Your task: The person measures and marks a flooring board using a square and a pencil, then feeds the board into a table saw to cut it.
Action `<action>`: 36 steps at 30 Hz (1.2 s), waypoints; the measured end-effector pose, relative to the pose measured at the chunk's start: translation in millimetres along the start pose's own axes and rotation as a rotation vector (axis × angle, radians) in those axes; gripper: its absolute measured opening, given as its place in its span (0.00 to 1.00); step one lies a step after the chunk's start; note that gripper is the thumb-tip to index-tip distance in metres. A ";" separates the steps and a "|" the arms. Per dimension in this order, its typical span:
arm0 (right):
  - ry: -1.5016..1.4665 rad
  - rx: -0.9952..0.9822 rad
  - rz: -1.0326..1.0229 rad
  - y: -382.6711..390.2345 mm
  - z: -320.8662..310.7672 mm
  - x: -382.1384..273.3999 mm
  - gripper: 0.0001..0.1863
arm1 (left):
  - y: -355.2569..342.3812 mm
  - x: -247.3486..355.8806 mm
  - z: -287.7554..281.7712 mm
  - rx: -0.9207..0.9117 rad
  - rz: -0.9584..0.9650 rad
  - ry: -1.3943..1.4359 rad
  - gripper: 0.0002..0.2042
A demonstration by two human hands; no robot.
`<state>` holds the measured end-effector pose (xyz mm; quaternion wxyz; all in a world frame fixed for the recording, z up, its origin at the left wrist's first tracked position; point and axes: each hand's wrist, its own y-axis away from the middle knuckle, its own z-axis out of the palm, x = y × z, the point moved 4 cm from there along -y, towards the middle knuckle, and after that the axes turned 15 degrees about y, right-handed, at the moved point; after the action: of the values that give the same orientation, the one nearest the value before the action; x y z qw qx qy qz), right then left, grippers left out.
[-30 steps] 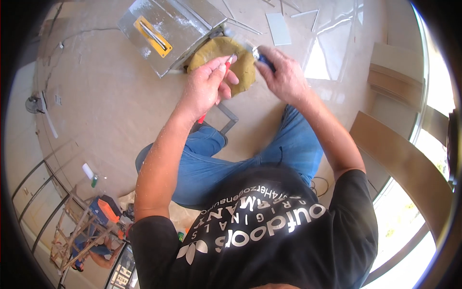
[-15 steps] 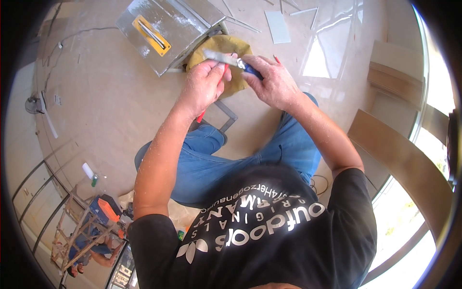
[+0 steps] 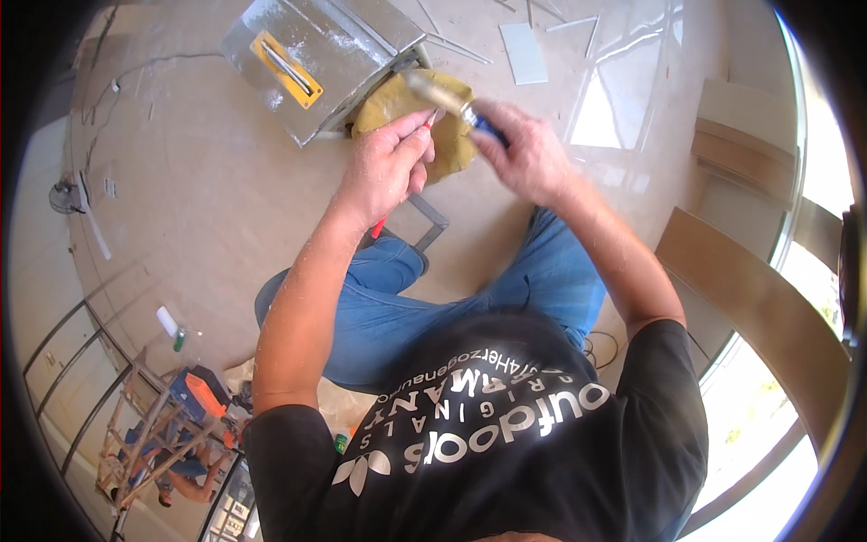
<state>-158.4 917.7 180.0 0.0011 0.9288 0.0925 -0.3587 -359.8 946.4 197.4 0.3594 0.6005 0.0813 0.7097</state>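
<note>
My left hand (image 3: 384,172) is closed around a red pencil (image 3: 379,226). Its pale tip pokes out above the thumb, and the red end hangs below the fist. In my right hand (image 3: 528,158) is a blue-handled knife (image 3: 442,98), its blade pointing up and to the left, blurred by motion. The blade is just above the pencil tip; a small gap seems to part them. Behind both hands lies a yellow, cloth-like bag (image 3: 452,149), partly covered by them.
A dusty metal-topped box (image 3: 248,50) stands at the far left with a yellow trowel (image 3: 287,70) on it. A grey metal frame (image 3: 432,221) lies between my legs. Bent brown boards (image 3: 736,271) are at the right. Another person (image 3: 185,483) is by a wooden scaffold at lower left.
The knife has moved up and right, off the pencil tip it crossed before, and my right hand has shifted slightly right. My left hand keeps its grip on the pencil.
</note>
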 end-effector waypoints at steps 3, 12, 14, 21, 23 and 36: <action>0.081 -0.017 -0.067 0.7 10.6 -12.5 0.21 | -0.5 -5.9 -3.1 0.024 -0.026 0.003 0.19; 0.078 -0.024 -0.082 -4.4 6.5 -12.8 0.20 | 2.0 -6.1 -4.1 0.011 -0.005 0.010 0.19; 0.050 -0.017 -0.093 -1.7 13.8 -13.3 0.21 | -0.3 -7.1 -3.7 -0.023 -0.013 0.078 0.20; 0.080 -0.012 0.017 -2.2 2.9 -1.2 0.19 | 3.1 -2.1 1.7 0.021 -0.010 -0.005 0.20; 0.076 -0.025 -0.068 2.3 10.6 -16.2 0.19 | 2.5 -5.2 -0.5 -0.004 0.007 0.046 0.20; 0.130 0.035 0.152 -14.3 2.1 16.6 0.19 | 1.8 4.6 5.4 -0.027 0.051 -0.067 0.20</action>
<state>-150.3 934.4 168.3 0.0063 0.9544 0.0153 -0.2980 -355.8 946.2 203.5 0.3517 0.6208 0.0444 0.6992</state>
